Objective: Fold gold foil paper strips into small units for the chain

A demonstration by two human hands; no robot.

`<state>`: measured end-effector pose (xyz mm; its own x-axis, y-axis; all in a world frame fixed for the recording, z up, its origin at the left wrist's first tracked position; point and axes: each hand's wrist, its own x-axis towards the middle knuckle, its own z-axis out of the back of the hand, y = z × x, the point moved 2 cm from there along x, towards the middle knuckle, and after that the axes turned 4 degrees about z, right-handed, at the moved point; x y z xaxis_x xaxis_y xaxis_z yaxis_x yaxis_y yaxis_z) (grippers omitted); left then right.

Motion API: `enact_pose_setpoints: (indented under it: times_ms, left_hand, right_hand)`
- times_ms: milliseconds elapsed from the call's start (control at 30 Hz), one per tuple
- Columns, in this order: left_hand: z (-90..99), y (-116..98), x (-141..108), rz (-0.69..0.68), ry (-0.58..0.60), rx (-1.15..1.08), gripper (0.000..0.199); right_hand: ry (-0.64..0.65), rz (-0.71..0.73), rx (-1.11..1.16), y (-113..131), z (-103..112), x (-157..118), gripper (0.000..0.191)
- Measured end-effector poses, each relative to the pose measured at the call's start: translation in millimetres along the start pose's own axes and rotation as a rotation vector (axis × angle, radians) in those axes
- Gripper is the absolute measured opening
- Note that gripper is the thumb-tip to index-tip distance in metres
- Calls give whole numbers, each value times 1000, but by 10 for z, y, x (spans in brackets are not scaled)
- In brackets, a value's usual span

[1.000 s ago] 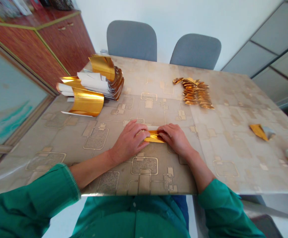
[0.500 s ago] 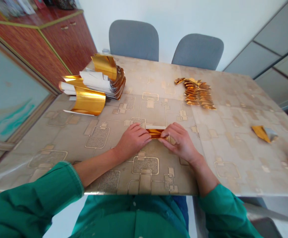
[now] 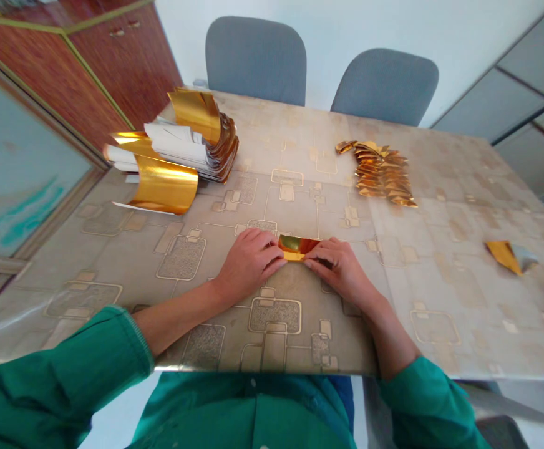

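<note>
Between my hands, close to the table's near edge, is a small strip of folded gold foil paper point(image 3: 295, 248). My left hand point(image 3: 252, 260) grips its left end between thumb and fingers. At the other end, my right hand point(image 3: 335, 267) pinches the paper the same way. The shiny gold face shows in the middle, with a lighter folded band along the near side. My fingertips hide both ends of the paper.
A stack of curled gold and white paper sheets point(image 3: 164, 178) lies at the left. Folded gold pieces point(image 3: 384, 171) stand in rows at the back right. One gold and silver folded piece point(image 3: 508, 255) lies far right. Two grey chairs point(image 3: 256, 59) stand behind the patterned table point(image 3: 272, 206).
The gold paper shows a wider, smoother face than before, and the white edge beyond it is gone from sight. My right hand is slightly lower. The whole view has tilted down a little.
</note>
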<state>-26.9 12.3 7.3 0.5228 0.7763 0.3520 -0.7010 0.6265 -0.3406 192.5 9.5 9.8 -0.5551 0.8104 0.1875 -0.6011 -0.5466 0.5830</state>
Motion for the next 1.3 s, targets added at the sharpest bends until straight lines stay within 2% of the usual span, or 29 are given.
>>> enact_pose_setpoints:
  times_ms: [167, 267, 367, 533, 733, 1067, 1300]
  left_hand:
    - [8, 4, 13, 56, 18, -26, 17]
    - [30, 13, 24, 61, 38, -42, 17]
    - [46, 37, 27, 20, 39, -49, 14]
    - [38, 47, 18, -60, 7, -14, 12]
    - [27, 25, 30, 69, -3, -79, 16]
    - [-5, 16, 57, 211, 7, -62, 12]
    - [-8, 4, 82, 237, 33, -38, 11]
  right_hand:
    - [-56, -89, -3, -4, -44, 28, 2]
    - [-66, -113, 3, 3, -45, 35, 8]
    - [-51, -90, 9, 18, -26, 26, 12]
    - [-14, -42, 9, 48, 19, 2, 5]
    - [0, -76, -10, 24, 27, 0, 14]
    - [-93, -225, -87, 51, -39, 30, 15]
    - [-103, -248, -191, 80, -38, 25, 21]
